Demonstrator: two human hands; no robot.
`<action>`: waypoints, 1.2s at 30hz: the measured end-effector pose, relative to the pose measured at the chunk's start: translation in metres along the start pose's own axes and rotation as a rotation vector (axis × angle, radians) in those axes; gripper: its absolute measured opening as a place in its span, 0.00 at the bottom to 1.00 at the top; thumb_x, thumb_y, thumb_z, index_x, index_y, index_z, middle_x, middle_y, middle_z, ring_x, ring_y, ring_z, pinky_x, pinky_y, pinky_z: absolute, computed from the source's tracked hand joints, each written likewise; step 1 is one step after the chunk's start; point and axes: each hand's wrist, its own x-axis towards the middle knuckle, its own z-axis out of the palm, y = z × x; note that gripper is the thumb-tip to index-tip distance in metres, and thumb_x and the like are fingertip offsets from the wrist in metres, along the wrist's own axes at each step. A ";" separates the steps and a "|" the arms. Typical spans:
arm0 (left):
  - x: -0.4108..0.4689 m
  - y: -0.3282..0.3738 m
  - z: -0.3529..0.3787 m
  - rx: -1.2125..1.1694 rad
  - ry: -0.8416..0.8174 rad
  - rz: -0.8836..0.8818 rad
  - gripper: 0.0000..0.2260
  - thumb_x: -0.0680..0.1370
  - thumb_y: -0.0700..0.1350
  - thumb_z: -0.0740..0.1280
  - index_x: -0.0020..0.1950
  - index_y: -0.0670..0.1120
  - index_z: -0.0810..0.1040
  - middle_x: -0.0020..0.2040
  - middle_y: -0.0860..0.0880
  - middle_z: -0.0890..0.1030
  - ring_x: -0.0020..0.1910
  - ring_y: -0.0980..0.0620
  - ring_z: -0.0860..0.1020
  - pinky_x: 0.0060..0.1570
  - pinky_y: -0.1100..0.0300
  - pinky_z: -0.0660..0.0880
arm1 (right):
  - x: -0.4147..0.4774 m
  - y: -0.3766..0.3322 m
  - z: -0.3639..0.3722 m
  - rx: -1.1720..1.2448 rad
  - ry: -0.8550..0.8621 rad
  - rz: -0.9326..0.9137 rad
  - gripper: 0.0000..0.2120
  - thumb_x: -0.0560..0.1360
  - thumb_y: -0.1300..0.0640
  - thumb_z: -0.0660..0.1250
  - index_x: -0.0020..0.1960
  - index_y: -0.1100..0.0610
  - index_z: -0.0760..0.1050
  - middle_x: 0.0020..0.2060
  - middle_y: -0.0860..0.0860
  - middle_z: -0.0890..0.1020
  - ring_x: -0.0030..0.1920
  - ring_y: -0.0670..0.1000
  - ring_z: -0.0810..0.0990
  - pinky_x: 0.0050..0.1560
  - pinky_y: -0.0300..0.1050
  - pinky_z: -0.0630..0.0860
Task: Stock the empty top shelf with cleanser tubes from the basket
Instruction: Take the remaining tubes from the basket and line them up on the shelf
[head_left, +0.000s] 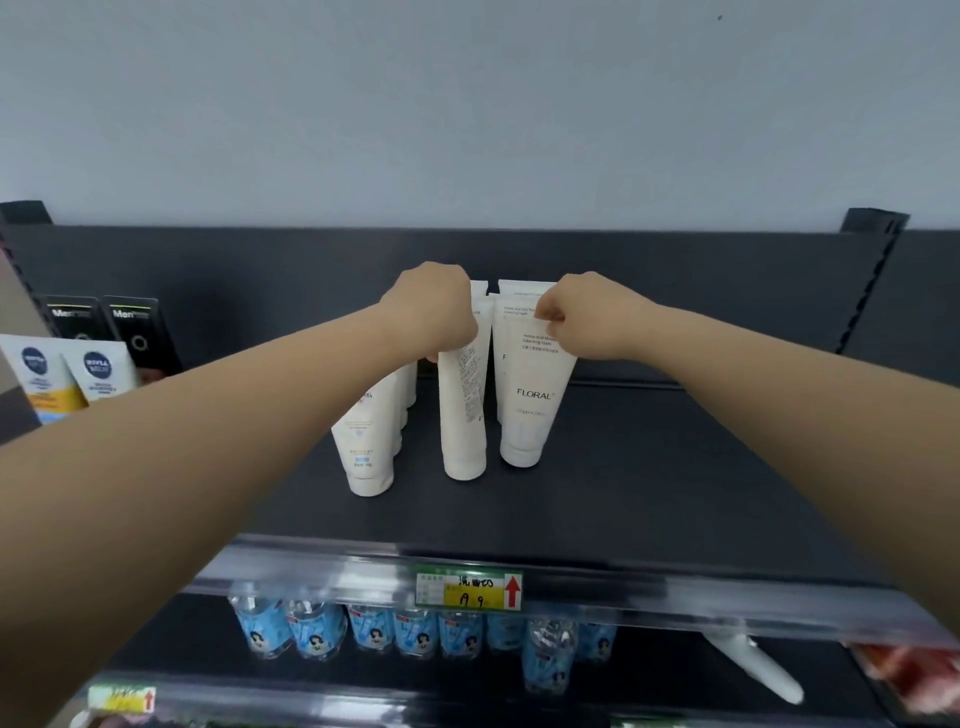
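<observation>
White cleanser tubes stand cap-down in three short rows on the dark top shelf (649, 493). My left hand (428, 309) grips the top of the middle tube (462, 415), whose printed back faces me. With curled fingers my right hand (582, 317) pinches the upper edge of the right front tube marked FLORAL (530, 410). More tubes stand behind both. The left row's front tube (366, 447) stands free beneath my left forearm. The basket is out of view.
Nivea tubes (62, 376) and black Men boxes (130, 332) stand at the shelf's far left. A price tag (467, 591) hangs on the shelf's front rail. Blue-labelled bottles (374, 626) line the shelf below. A white tube (758, 665) pokes out at lower right.
</observation>
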 end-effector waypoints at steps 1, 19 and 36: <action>0.001 0.000 -0.001 -0.016 -0.012 0.000 0.13 0.72 0.35 0.58 0.27 0.44 0.64 0.25 0.46 0.75 0.22 0.50 0.74 0.22 0.66 0.63 | 0.002 0.000 0.001 -0.003 -0.003 0.003 0.16 0.73 0.68 0.58 0.57 0.62 0.78 0.55 0.56 0.81 0.55 0.59 0.79 0.56 0.55 0.78; 0.006 -0.003 -0.015 -0.086 -0.118 0.157 0.12 0.73 0.37 0.59 0.43 0.36 0.83 0.36 0.43 0.85 0.37 0.47 0.83 0.42 0.59 0.78 | 0.009 0.001 -0.001 -0.018 -0.016 0.010 0.20 0.74 0.67 0.57 0.63 0.57 0.76 0.57 0.53 0.80 0.57 0.57 0.78 0.58 0.52 0.76; 0.029 -0.015 -0.022 0.114 -0.185 0.319 0.05 0.73 0.41 0.68 0.40 0.43 0.83 0.31 0.52 0.81 0.30 0.55 0.80 0.31 0.65 0.71 | 0.024 0.007 0.002 -0.034 -0.030 -0.011 0.17 0.75 0.65 0.57 0.61 0.57 0.77 0.50 0.51 0.78 0.47 0.51 0.73 0.45 0.42 0.67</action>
